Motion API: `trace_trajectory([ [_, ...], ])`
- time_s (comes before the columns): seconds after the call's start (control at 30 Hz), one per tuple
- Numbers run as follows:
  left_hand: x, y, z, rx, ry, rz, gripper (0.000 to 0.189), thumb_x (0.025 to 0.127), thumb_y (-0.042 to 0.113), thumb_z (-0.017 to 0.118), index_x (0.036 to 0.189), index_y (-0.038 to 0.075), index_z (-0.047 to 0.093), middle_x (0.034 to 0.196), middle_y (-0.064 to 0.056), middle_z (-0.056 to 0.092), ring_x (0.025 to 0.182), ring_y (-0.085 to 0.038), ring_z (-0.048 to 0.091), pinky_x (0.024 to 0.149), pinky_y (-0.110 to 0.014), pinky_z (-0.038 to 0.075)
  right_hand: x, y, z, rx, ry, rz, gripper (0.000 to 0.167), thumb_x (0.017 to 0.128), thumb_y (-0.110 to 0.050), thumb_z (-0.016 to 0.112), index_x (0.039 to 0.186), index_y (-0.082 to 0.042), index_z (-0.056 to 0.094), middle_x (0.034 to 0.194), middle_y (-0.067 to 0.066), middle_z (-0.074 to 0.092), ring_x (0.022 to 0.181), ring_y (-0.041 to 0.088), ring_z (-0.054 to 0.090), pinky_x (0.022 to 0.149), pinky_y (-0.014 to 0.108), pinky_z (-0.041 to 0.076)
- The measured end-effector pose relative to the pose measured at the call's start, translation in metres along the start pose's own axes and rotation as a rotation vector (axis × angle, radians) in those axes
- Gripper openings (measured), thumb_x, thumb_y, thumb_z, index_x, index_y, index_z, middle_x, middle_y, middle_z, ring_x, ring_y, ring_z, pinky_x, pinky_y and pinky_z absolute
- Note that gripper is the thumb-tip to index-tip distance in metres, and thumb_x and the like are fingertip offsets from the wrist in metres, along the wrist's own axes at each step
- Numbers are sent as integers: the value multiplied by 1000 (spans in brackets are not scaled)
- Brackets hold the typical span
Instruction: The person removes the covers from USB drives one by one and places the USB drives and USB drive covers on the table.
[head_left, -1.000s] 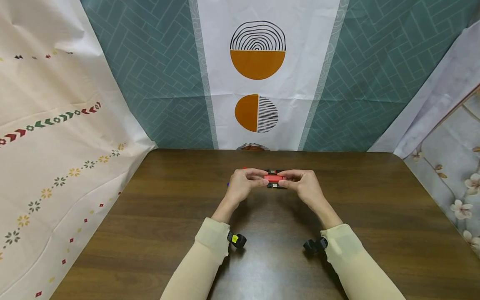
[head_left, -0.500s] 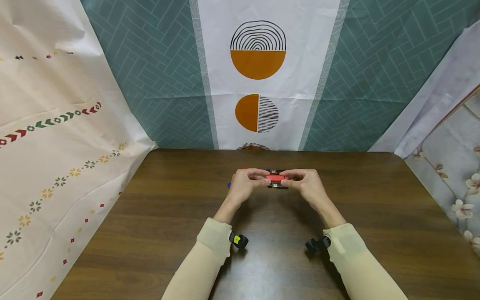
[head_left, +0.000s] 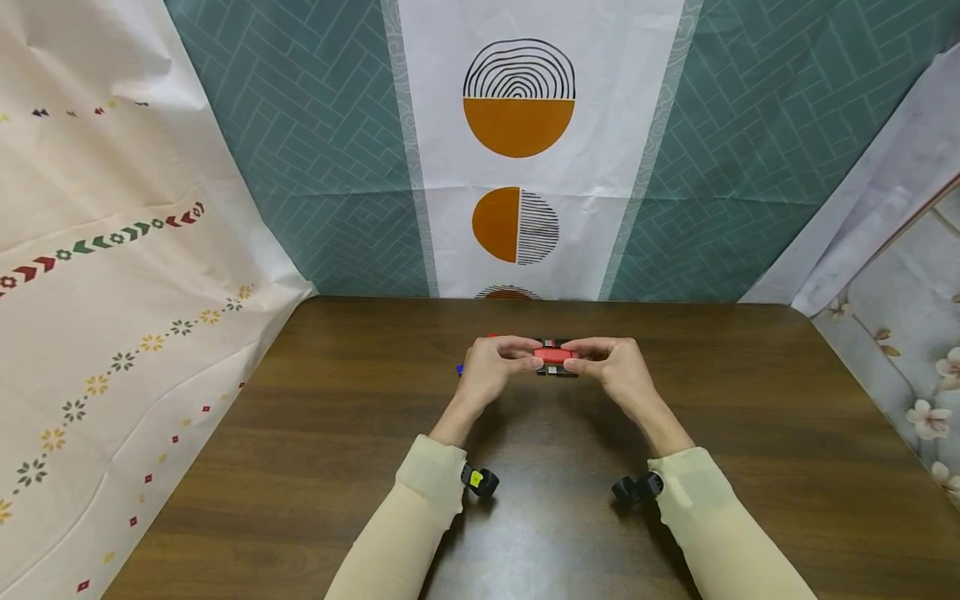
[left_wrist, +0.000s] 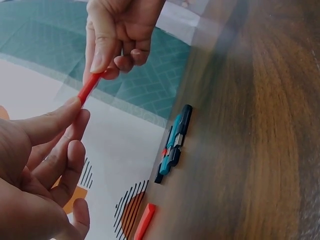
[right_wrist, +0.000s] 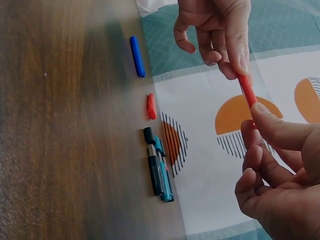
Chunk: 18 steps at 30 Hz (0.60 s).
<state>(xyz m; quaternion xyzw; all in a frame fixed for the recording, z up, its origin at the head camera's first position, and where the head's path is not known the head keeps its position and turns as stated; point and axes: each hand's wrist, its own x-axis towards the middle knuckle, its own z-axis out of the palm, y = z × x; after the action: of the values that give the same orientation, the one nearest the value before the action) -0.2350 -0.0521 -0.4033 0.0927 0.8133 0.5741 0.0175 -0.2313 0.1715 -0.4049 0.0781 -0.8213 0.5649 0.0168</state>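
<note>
Thumb and fingertips of my left hand [head_left: 483, 367] pinch one end of a small flat red piece [head_left: 553, 356] with angled ends. At its other end, my right hand [head_left: 617, 367] grips it the same way. Held up above the table, the piece looks thin and edge-on in the left wrist view, between the right fingers [left_wrist: 102, 42] and the left thumb [left_wrist: 55, 120]. Beyond it on the table lies a group of slim black and teal pieces [right_wrist: 159, 170] with shiny metal-like parts, mostly covered in the head view by the hands and the red piece.
Another red piece [right_wrist: 151, 106] and a blue stick-like piece [right_wrist: 137, 56] lie on the brown wooden table [head_left: 300, 467], in line with the black and teal group near the far edge. A patterned cloth [head_left: 360, 167] hangs behind the table, and a cream cloth [head_left: 112, 350] borders its left side.
Both hands have shifted very slightly to the right together, with the red piece still pinched between them. The pieces on the table look unmoved.
</note>
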Motion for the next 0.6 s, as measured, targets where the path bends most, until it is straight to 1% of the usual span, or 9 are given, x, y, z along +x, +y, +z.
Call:
trace_trajectory([
  [0.07,0,0,0,1,0,3,24,88,24,86,110,16,83,94,1,80,92,-24,73,78,-35,54,0,-1,-1,0,-2,15,31,89,-15,85,115,-1,79,101,12,77,93,25,58,74,30,50],
  [0.1,0,0,-2,17,11,8,24,88,25,86,110,17,83,93,2,79,91,-22,72,78,-35,54,0,-1,-2,-3,4,16,31,89,-15,85,116,0,79,101,13,77,92,25,58,74,30,50],
  [0.2,2,0,-9,35,72,-6,23,88,25,86,109,18,83,91,3,79,90,-15,71,78,-36,53,-1,0,-11,-10,52,19,31,90,-13,84,116,1,78,100,13,75,90,23,57,72,29,48],
  [0.3,4,-3,-19,27,133,-18,22,87,25,87,108,18,83,90,3,79,91,-15,70,78,-36,52,-2,3,-22,-14,91,14,30,91,-11,83,117,3,77,97,12,72,89,20,56,70,29,46],
  [0.33,4,-3,-21,10,136,-19,22,87,24,87,108,17,83,91,3,79,92,-16,70,79,-36,52,-2,3,-24,-12,94,16,31,91,-11,82,118,3,76,97,11,72,89,20,55,70,29,46],
  [0.4,5,-4,-23,-9,118,-5,23,88,23,87,109,16,82,93,1,79,93,-18,70,80,-37,53,-2,4,-26,-9,82,12,32,91,-12,82,118,3,76,97,11,71,90,20,54,70,30,46],
  [0.5,6,-6,-21,-26,76,14,23,89,22,86,111,15,81,94,1,79,93,-17,69,83,-37,53,-1,4,-25,-12,63,2,33,91,-15,83,119,2,76,96,11,71,90,20,54,71,29,45],
  [0.6,6,-8,-18,-34,64,17,22,88,22,86,109,16,82,93,2,78,90,-16,69,81,-35,53,0,5,-24,-20,61,-7,32,92,-15,82,118,2,76,96,11,71,88,21,53,71,28,44],
])
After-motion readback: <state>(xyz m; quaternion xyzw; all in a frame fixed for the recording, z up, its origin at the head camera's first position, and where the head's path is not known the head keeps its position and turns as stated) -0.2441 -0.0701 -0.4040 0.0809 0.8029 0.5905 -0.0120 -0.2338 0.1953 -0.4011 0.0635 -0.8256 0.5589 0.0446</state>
